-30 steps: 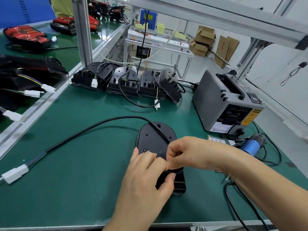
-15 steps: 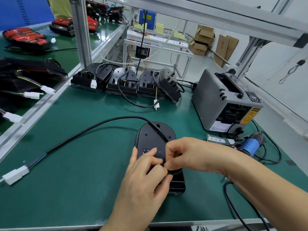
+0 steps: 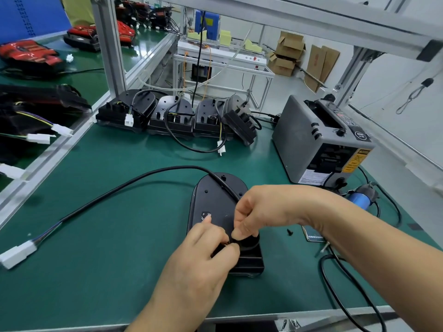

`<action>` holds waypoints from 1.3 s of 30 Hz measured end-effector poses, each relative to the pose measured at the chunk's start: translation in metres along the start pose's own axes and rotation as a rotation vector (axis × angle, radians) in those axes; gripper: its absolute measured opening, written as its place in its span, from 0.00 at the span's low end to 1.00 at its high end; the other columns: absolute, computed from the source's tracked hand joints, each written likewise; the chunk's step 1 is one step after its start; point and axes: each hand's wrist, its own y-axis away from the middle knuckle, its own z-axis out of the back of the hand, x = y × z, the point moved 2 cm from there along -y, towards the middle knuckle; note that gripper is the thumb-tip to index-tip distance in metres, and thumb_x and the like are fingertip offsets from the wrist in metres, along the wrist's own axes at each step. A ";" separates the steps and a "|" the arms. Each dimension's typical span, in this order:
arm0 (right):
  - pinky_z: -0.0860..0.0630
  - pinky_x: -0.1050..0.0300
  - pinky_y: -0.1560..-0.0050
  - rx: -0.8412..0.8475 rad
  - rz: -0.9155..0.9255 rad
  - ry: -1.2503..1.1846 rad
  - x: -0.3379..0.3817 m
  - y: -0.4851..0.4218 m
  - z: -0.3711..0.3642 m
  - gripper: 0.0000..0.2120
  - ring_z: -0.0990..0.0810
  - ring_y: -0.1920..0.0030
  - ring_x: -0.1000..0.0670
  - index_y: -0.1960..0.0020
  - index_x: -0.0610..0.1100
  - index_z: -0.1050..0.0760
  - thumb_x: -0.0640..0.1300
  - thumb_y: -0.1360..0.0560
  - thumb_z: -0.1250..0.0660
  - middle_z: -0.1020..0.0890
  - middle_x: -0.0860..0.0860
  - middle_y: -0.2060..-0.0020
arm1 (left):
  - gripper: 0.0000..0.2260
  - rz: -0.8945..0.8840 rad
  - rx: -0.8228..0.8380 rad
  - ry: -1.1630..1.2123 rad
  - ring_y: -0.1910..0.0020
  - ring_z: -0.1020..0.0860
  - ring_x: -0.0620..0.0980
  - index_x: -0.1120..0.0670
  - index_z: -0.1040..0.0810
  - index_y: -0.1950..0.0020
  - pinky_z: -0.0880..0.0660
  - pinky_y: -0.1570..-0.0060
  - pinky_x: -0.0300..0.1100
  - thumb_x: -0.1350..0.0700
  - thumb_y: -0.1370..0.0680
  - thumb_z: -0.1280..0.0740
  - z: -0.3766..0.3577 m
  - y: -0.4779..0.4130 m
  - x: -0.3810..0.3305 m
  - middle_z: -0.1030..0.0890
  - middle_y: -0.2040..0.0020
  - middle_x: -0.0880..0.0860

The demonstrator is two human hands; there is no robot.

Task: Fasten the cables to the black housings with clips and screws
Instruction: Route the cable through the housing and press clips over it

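A black housing (image 3: 215,202) lies flat on the green mat in front of me. A black cable (image 3: 134,180) runs from it in an arc to the left and ends in a white connector (image 3: 18,256). My left hand (image 3: 203,264) pinches something small and dark at the housing's near end, where the cable meets it. My right hand (image 3: 261,212) bends down from the right, its thumb and fingers pinching the cable at the same spot. What sits between the fingertips is mostly hidden. A loose black screw (image 3: 290,232) lies on the mat right of the housing.
Several black housings (image 3: 172,118) with cables stand in a row at the back of the mat. A grey tape dispenser (image 3: 318,142) stands at the right, a blue electric screwdriver (image 3: 359,200) with its cord beside it. An aluminium frame post (image 3: 107,44) rises at back left.
Both hands slid toward the housing's near end, uncovering more of its top. The loose screw right of the housing has come into view from under my right wrist.
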 end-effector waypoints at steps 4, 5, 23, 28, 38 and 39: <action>0.28 0.62 0.51 0.005 0.029 -0.074 -0.006 0.001 0.000 0.04 0.24 0.65 0.62 0.61 0.52 0.20 0.50 0.28 0.29 0.19 0.56 0.67 | 0.05 -0.028 -0.029 -0.002 0.58 0.28 0.52 0.61 0.19 0.58 0.31 0.34 0.49 0.67 0.27 0.34 -0.001 0.001 0.000 0.31 0.57 0.51; 0.28 0.62 0.50 0.003 0.031 -0.077 -0.007 0.001 -0.001 0.04 0.24 0.64 0.62 0.60 0.52 0.20 0.50 0.28 0.29 0.19 0.57 0.67 | 0.06 -0.031 -0.037 -0.002 0.57 0.28 0.52 0.61 0.19 0.58 0.31 0.35 0.50 0.66 0.27 0.35 -0.002 0.002 0.000 0.31 0.57 0.51; 0.30 0.68 0.57 0.040 0.125 -0.212 -0.015 0.005 -0.002 0.05 0.24 0.62 0.60 0.53 0.49 0.22 0.45 0.28 0.28 0.20 0.56 0.63 | 0.05 -0.069 -0.031 0.073 0.57 0.26 0.50 0.59 0.21 0.57 0.29 0.38 0.50 0.68 0.28 0.32 0.000 -0.002 0.000 0.27 0.56 0.51; 0.30 0.70 0.63 -0.152 0.209 -0.177 -0.018 0.014 -0.017 0.06 0.27 0.66 0.62 0.58 0.53 0.22 0.43 0.28 0.28 0.22 0.59 0.67 | 0.07 -0.051 -0.022 0.076 0.57 0.26 0.50 0.60 0.21 0.57 0.28 0.39 0.50 0.70 0.31 0.30 0.000 -0.002 -0.001 0.26 0.57 0.51; 0.37 0.65 0.51 -0.525 0.380 0.358 -0.006 0.027 -0.039 0.08 0.29 0.50 0.52 0.48 0.50 0.22 0.47 0.22 0.39 0.21 0.55 0.53 | 0.05 0.000 -0.028 0.074 0.59 0.27 0.48 0.60 0.19 0.59 0.29 0.37 0.47 0.66 0.27 0.33 0.001 -0.002 -0.003 0.23 0.59 0.53; 0.37 0.65 0.50 -0.535 0.392 0.351 -0.006 0.028 -0.039 0.08 0.28 0.50 0.52 0.48 0.49 0.22 0.47 0.22 0.39 0.21 0.54 0.52 | 0.05 0.000 -0.028 0.073 0.59 0.27 0.48 0.60 0.19 0.59 0.29 0.37 0.47 0.67 0.27 0.33 0.001 -0.002 -0.003 0.23 0.59 0.53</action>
